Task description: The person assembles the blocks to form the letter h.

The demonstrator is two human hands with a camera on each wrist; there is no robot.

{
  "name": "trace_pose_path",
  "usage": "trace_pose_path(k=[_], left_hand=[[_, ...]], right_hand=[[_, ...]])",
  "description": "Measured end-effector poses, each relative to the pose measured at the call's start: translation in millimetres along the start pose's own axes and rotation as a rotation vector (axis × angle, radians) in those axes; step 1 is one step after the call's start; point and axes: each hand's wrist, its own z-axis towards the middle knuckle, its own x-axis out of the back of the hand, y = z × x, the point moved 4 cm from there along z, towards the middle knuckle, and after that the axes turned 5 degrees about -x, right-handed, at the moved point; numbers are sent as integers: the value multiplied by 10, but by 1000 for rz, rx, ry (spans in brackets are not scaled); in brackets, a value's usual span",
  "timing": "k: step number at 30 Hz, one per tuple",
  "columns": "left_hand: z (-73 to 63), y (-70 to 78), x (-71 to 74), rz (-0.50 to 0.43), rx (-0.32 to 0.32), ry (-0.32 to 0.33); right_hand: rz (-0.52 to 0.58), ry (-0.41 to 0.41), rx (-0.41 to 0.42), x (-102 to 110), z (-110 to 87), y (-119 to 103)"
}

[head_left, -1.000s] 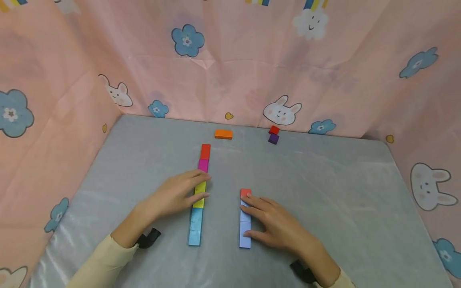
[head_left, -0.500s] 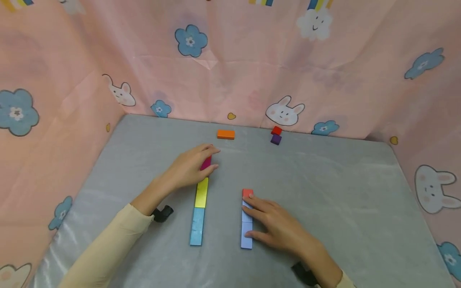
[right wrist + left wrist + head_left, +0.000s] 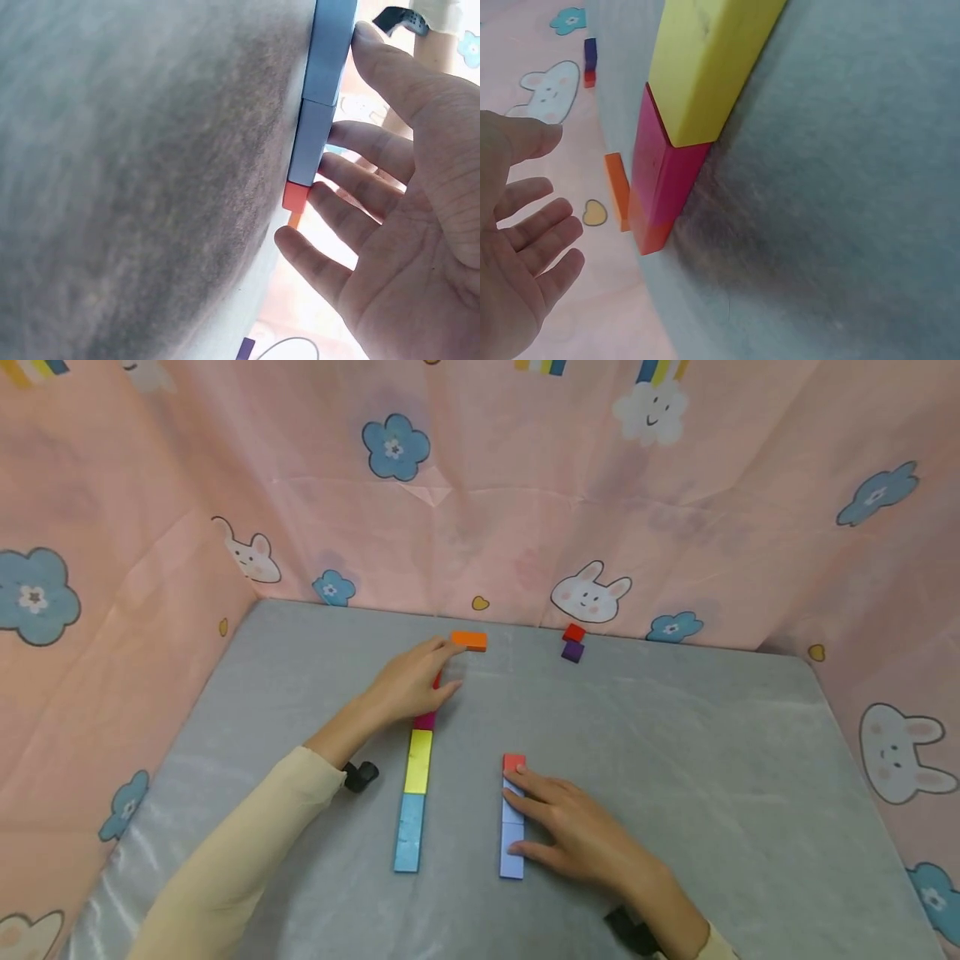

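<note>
My left hand [image 3: 411, 681] hovers over the far end of the left row, its fingers loosely extended near the orange block [image 3: 469, 641]. Nothing is between those fingers in the left wrist view. That row has a light blue stretch [image 3: 408, 833], a yellow stretch [image 3: 418, 762], a magenta block [image 3: 424, 722] and a red block [image 3: 651, 238], partly hidden by the hand from above. Along the shorter right row, my right hand [image 3: 573, 827] rests its spread fingers and thumb on the periwinkle blocks [image 3: 510, 865]. A coral red block [image 3: 514, 761] forms that row's far end.
At the back of the grey cloth-covered table [image 3: 697, 760] lie a small red block [image 3: 573, 632] and a purple block [image 3: 573, 652], touching. Pink patterned curtain [image 3: 480, 518] closes off the back and sides. Each wrist carries a black camera strap piece [image 3: 362, 776].
From beside the yellow stretch, my left hand has moved away along the row, past the magenta block, to near the orange block. My right hand stays in place.
</note>
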Motion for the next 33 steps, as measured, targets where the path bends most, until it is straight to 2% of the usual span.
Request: trace_pose_path(k=[8,17,22,33], left_hand=[[233,-95,-50,28,46,-31],[517,-178,-85,21,51,-84],[589,-161,-72,23,54,-106],[654,-179,-131,54,50,-143]], right_hand=[[10,-17,-9,-19,26,-14],[17,3,7,-9,12,8],[5,-1,5,2,42,5],[7,43,44,-2,2,22]])
